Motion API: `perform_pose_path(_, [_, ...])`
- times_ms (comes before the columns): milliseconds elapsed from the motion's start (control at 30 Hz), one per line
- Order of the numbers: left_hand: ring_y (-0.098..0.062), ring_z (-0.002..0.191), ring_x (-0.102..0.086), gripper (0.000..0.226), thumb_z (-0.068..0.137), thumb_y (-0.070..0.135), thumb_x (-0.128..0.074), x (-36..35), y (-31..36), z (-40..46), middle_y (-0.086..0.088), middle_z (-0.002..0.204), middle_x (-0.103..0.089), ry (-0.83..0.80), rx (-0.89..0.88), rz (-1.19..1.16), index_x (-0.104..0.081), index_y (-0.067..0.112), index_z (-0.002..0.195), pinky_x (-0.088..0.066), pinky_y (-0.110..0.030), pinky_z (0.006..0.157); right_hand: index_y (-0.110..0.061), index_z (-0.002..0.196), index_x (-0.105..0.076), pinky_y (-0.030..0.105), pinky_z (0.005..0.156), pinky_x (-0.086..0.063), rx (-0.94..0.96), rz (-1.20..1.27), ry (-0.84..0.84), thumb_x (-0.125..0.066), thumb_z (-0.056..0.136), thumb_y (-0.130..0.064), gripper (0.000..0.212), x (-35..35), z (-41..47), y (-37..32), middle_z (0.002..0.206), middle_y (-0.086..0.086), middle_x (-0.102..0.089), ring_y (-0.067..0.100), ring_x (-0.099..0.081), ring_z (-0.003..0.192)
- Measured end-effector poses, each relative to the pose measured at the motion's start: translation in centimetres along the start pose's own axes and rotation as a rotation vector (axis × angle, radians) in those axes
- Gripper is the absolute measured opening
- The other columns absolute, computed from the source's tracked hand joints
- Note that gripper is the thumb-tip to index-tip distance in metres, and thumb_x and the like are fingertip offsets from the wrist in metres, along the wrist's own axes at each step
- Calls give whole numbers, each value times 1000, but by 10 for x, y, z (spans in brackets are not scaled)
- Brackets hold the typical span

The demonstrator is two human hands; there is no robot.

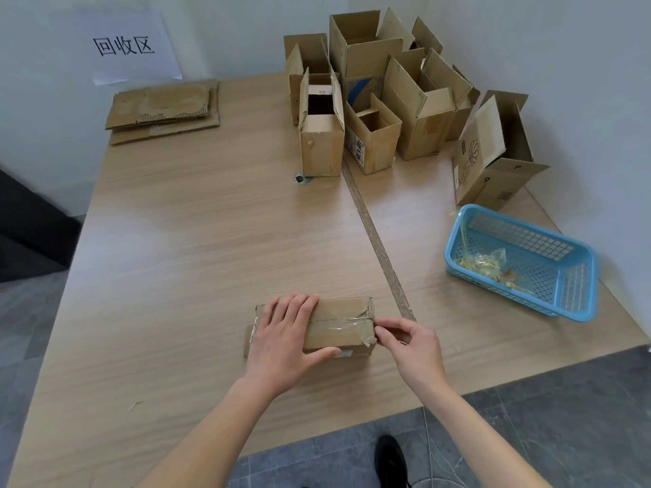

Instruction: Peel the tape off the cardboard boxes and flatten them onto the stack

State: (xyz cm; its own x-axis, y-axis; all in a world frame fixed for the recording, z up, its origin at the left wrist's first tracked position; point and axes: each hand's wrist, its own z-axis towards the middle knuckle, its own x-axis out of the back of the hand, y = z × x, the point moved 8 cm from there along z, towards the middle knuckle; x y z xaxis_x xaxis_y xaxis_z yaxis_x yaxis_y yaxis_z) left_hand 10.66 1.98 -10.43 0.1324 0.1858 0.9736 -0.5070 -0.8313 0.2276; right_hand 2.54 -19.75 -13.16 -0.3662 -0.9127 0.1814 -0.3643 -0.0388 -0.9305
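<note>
Table [211, 223]: light wood-grain top filling most of the frame, with a pale strip running diagonally from centre toward lower right.
Open cardboard boxes [380, 96]: a cluster standing upright at upper right, flaps raised, several touching one another.
Blue basket [577, 276]: perforated plastic, right of centre, holding crumpled scraps of peeled tape [482, 264].
Stack [163, 110]: flattened cardboard sheets, upper left, below a white paper sign [126, 47] on the wall.
Sealed box [338, 325]: small, closed, lower centre near the table's front edge, clear tape [338, 327] along its top seam.
Left hand [285, 339]: fingers straight, palm pressed flat on the box's left part.
Right hand [412, 346]: fingers curled, thumb and fingertips pinching the tape end at the box's right edge.
</note>
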Motion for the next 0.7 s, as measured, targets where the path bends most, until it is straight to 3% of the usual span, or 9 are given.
perform_pose_path(233, [-14, 148, -26, 98, 79, 93, -32, -1, -1, 0, 14, 155, -34, -25, 8, 16, -26, 30, 154, -6, -41, 125, -25, 96, -76, 28, 85, -59, -16, 42, 26, -76, 88, -2, 24, 0, 6, 4, 89, -7, -79, 13, -74, 89])
perform_pose_path(333, [-14, 149, -24, 99, 79, 94, -29, 0, -1, 0, 14, 156, -33, -24, 10, 21, -25, 31, 155, -5, -40, 125, -29, 109, -75, 30, 87, -59, -49, -59, 9, -73, 93, -14, 22, -4, 8, 9, 92, -10, -78, 6, -74, 87])
perform_pose_path(433, [-14, 149, -22, 100, 79, 94, -29, 0, -1, 0, 14, 156, -33, -28, 13, 22, -25, 30, 155, -4, -40, 125, -20, 119, -75, 37, 88, -61, -112, -111, -26, -67, 98, -18, 22, -9, 7, 12, 95, -8, -78, 7, -75, 82])
perform_pose_path(700, [-14, 147, -26, 98, 80, 93, -31, 1, 0, 0, 12, 154, -37, -10, 6, 16, -28, 29, 154, -6, -40, 124, -19, 98, -77, 33, 77, -63, -112, -118, 31, -73, 93, -13, 9, 0, 10, 4, 86, -5, -77, 11, -75, 79])
